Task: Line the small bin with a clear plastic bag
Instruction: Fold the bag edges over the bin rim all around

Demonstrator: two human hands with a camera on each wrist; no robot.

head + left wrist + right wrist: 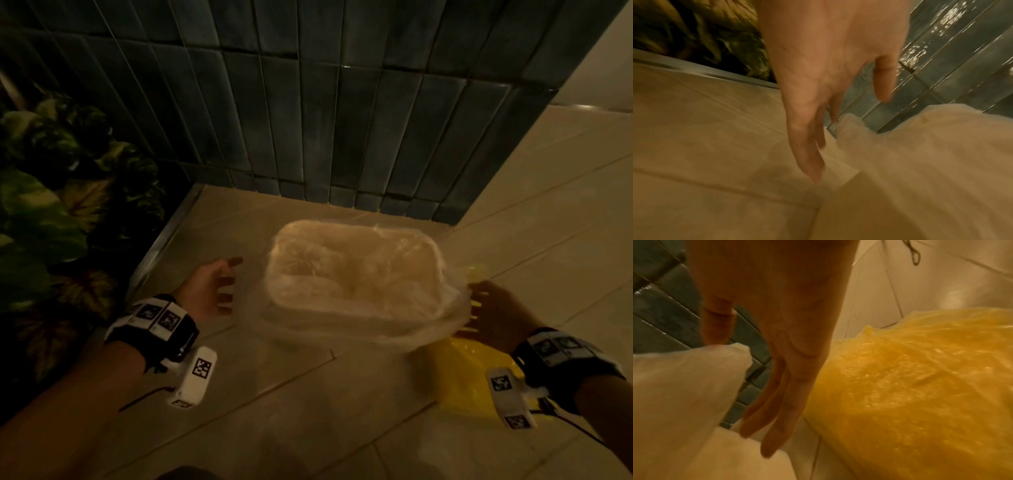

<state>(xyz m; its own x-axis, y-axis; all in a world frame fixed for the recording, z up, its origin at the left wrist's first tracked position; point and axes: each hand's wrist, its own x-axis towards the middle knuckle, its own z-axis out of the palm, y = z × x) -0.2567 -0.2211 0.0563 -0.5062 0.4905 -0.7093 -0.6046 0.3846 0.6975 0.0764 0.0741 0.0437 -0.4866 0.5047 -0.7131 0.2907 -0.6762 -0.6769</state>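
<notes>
The small bin (354,310) stands on the floor (308,411) before the tiled wall (308,102), the clear plastic bag (356,270) already inside it and folded over the rim. The left hand (214,287), at the bin's 9 o'clock, is open with relaxed fingers and holds nothing; the right hand (496,308), at 3 o'clock, is also open beside the overhang. A yellow bag (459,373) lies at 5 o'clock. With both hands free, the loose film could slip off the rim and sag inward.
</notes>
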